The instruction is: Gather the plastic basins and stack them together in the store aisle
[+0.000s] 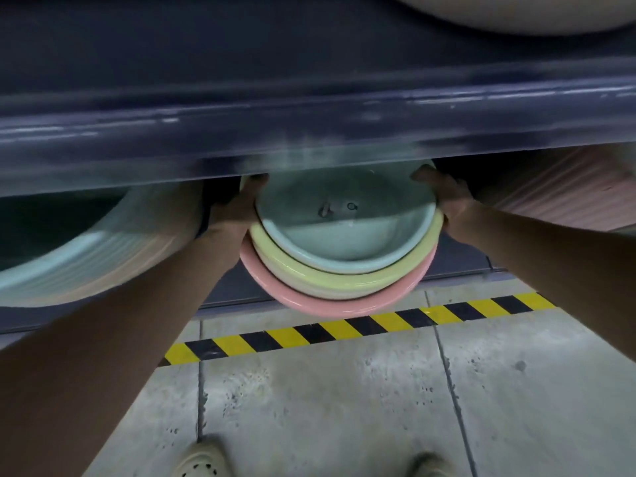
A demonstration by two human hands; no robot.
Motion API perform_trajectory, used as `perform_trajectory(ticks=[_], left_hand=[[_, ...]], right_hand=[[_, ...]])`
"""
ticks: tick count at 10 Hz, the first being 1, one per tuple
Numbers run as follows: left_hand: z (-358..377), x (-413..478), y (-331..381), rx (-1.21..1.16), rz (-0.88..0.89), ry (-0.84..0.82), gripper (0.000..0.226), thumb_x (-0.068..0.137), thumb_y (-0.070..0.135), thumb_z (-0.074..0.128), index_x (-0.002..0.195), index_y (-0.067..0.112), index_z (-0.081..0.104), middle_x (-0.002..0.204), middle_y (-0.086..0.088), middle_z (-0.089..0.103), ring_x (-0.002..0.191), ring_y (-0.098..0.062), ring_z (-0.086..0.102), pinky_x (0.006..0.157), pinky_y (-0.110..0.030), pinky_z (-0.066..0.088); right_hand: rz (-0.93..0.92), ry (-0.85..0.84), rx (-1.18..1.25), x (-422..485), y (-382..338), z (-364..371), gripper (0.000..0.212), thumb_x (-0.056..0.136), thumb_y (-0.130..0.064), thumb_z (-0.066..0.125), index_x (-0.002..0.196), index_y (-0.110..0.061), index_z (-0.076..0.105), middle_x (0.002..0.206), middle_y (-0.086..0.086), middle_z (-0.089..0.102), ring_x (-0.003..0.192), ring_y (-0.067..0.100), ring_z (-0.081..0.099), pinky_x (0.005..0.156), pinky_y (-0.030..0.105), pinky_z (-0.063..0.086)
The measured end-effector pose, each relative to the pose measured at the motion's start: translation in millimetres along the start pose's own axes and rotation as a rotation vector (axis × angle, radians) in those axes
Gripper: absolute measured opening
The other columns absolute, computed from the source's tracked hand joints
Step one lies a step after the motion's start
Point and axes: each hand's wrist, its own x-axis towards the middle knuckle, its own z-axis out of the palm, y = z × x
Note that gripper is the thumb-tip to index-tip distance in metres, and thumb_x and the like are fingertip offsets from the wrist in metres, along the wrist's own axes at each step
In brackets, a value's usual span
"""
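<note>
A nested stack of three plastic basins sits at the mouth of the lower shelf: a pale green basin (344, 232) on top, a yellow basin (344, 278) under it and a pink basin (330, 299) at the bottom. My left hand (237, 210) grips the stack's left rim. My right hand (444, 196) grips its right rim. The far part of the stack is hidden under the dark shelf beam (309, 132).
A blurred stack of larger pale basins (86, 256) lies to the left on the lower shelf, and a pink ribbed basin (557, 187) to the right. A pale basin (516, 12) sits on the shelf above. Yellow-black hazard tape (344, 330) marks the tiled floor by my shoes.
</note>
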Motion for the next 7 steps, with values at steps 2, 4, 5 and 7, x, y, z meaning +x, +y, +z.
perform_trajectory(ticks=[2, 4, 5, 7], left_hand=[[20.6, 5.0, 22.2, -0.022, 0.076, -0.008, 0.049, 0.086, 0.058, 0.056, 0.118, 0.021, 0.064, 0.099, -0.004, 0.068, 0.076, -0.012, 0.062, 0.056, -0.014, 0.048], [17.6, -11.3, 21.9, -0.022, 0.112, 0.11, 0.086, 0.047, 0.077, 0.074, 0.115, 0.025, 0.072, 0.118, 0.002, 0.071, 0.104, -0.02, 0.068, 0.097, -0.041, 0.053], [17.9, -31.2, 15.7, 0.001, 0.061, 0.139, 0.079, 0.052, 0.077, 0.071, 0.111, 0.026, 0.067, 0.118, 0.0, 0.068, 0.107, -0.024, 0.066, 0.1, -0.041, 0.051], [9.5, -85.7, -5.5, 0.15, 0.019, 0.084, 0.027, 0.084, 0.055, 0.067, 0.094, 0.03, 0.064, 0.107, -0.002, 0.065, 0.097, -0.023, 0.062, 0.097, -0.05, 0.053]], right_hand=[[-0.096, -0.002, -0.006, 23.5, -8.7, 5.1, 0.039, 0.083, -0.036, 0.069, 0.118, -0.017, 0.067, 0.093, -0.005, 0.063, 0.069, 0.005, 0.058, 0.049, 0.012, 0.046], [-0.041, -0.021, 0.049, 23.8, -6.0, 2.7, 0.062, 0.052, -0.052, 0.077, 0.105, -0.02, 0.075, 0.104, 0.004, 0.075, 0.088, 0.025, 0.073, 0.075, 0.039, 0.06], [0.011, -0.011, 0.003, 6.6, 5.0, -0.2, 0.068, 0.059, -0.06, 0.071, 0.114, -0.022, 0.068, 0.105, 0.004, 0.073, 0.088, 0.024, 0.07, 0.075, 0.039, 0.059], [0.044, -0.048, -0.042, -50.8, 26.4, -7.7, 0.055, 0.085, -0.054, 0.063, 0.129, -0.024, 0.054, 0.104, -0.007, 0.063, 0.097, 0.018, 0.061, 0.09, 0.045, 0.053]])
